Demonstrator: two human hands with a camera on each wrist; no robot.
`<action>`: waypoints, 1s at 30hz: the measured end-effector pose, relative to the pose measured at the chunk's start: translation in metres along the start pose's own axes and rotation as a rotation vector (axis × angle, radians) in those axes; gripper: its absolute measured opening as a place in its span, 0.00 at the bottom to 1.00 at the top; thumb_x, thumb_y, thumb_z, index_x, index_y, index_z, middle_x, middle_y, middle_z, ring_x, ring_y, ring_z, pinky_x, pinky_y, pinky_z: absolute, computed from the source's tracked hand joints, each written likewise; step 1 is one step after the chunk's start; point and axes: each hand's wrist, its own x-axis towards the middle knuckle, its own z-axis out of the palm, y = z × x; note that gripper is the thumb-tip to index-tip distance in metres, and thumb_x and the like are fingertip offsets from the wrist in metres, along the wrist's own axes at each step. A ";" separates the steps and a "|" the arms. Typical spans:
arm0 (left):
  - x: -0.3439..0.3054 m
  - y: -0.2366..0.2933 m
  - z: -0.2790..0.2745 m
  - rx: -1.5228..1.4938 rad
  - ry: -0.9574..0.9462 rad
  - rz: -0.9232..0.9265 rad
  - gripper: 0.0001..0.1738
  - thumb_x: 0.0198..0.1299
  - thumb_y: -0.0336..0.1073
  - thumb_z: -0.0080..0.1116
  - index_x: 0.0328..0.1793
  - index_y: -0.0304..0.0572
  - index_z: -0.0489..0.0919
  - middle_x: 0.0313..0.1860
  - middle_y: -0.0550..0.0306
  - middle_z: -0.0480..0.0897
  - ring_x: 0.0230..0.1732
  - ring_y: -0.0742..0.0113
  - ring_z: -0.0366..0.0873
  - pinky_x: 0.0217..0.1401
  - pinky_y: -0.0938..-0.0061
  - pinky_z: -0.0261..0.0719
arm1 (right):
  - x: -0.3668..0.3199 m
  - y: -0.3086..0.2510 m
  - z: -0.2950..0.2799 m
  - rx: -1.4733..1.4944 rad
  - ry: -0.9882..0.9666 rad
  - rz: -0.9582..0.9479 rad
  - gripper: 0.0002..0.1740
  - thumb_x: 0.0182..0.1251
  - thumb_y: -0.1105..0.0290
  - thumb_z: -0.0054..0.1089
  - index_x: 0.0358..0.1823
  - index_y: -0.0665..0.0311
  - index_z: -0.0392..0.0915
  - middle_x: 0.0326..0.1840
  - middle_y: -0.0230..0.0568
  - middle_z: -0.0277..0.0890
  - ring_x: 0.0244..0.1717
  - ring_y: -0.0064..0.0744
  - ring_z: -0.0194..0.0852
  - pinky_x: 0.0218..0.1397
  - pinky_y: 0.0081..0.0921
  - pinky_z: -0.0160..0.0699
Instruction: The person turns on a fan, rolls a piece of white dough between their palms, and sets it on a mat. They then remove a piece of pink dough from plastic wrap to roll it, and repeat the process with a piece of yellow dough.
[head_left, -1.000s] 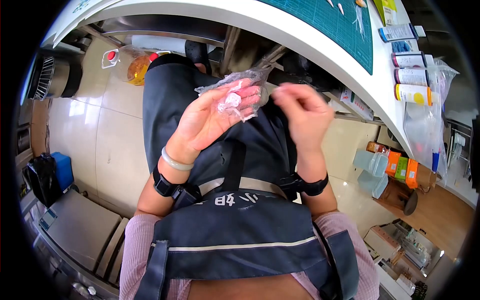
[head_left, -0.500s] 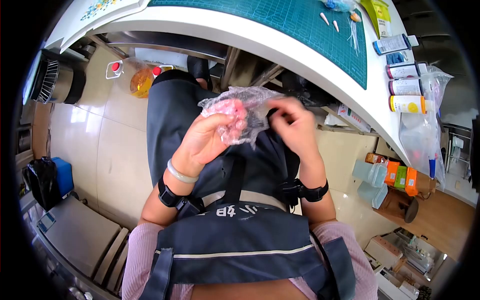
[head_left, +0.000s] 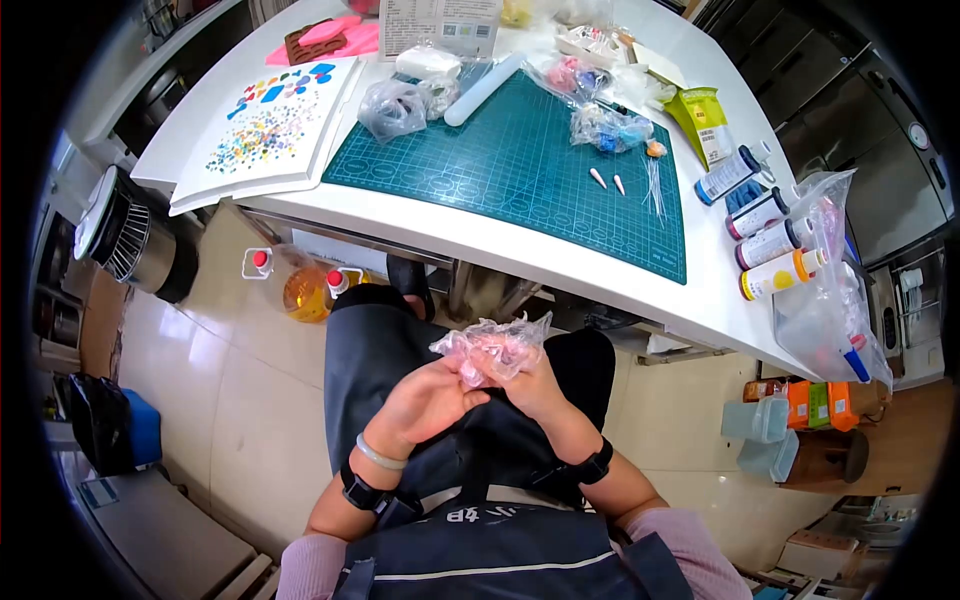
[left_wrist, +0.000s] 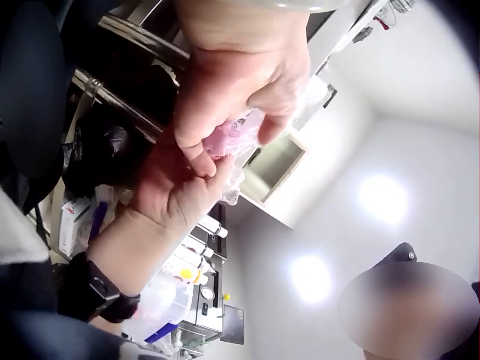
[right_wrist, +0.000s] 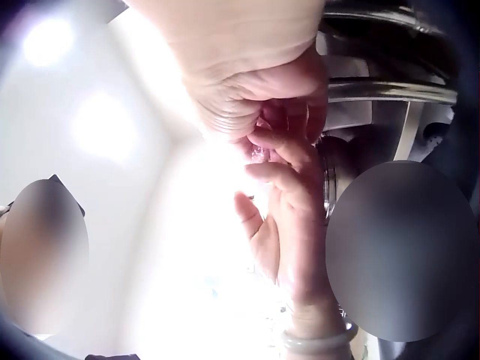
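Over the lap, both hands meet around crinkled clear plastic [head_left: 507,338] with something pink inside it. The left hand [head_left: 425,402], with a pale bangle at its wrist, grips it from the left, palm partly turned up. From the other side the right hand [head_left: 535,388] holds it, its fingers partly hidden by the plastic. In the left wrist view, the left hand [left_wrist: 236,86] curls its fingers beside the pink lump [left_wrist: 231,140], and the right hand [left_wrist: 172,187] touches it from below. The right wrist view shows the right hand [right_wrist: 255,71] against the fingers of the left hand [right_wrist: 294,225].
A white table [head_left: 730,310] stands ahead, bearing a green cutting mat [head_left: 500,165], a pale blue roller [head_left: 485,90], a board with coloured pieces [head_left: 265,130] and several bottles [head_left: 780,275] at the right. Oil jugs [head_left: 305,292] stand on the floor at left.
The head view has tilted up, showing more of the tabletop. The right hand has come in against the left and now grips the plastic, which is more bunched.
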 end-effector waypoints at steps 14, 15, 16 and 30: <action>0.000 -0.004 -0.021 0.561 0.035 0.364 0.17 0.67 0.40 0.46 0.54 0.36 0.73 0.47 0.55 0.78 0.48 0.65 0.79 0.50 0.71 0.79 | 0.004 -0.042 0.030 -1.037 -0.356 -0.727 0.21 0.54 0.70 0.57 0.53 0.57 0.75 0.55 0.39 0.72 0.55 0.42 0.70 0.65 0.46 0.56; 0.004 -0.003 -0.031 0.341 0.006 0.223 0.17 0.67 0.40 0.44 0.54 0.35 0.73 0.49 0.54 0.78 0.50 0.63 0.78 0.54 0.68 0.77 | 0.010 -0.033 0.026 -1.055 -0.300 -0.702 0.21 0.54 0.73 0.56 0.53 0.58 0.75 0.51 0.39 0.74 0.49 0.42 0.72 0.57 0.40 0.67; 0.005 0.000 -0.033 0.120 -0.023 0.081 0.18 0.67 0.39 0.43 0.55 0.34 0.72 0.51 0.53 0.78 0.52 0.62 0.77 0.58 0.66 0.74 | 0.013 -0.031 0.024 -1.059 -0.301 -0.701 0.21 0.54 0.73 0.56 0.53 0.58 0.75 0.51 0.39 0.74 0.49 0.42 0.72 0.57 0.40 0.67; -0.001 0.049 -0.043 0.690 0.111 0.247 0.19 0.68 0.37 0.43 0.57 0.31 0.74 0.46 0.47 0.82 0.45 0.62 0.81 0.51 0.73 0.76 | 0.043 -0.133 -0.004 -0.384 0.119 -0.275 0.30 0.70 0.58 0.53 0.08 0.64 0.68 0.08 0.29 0.60 0.13 0.18 0.58 0.19 0.18 0.56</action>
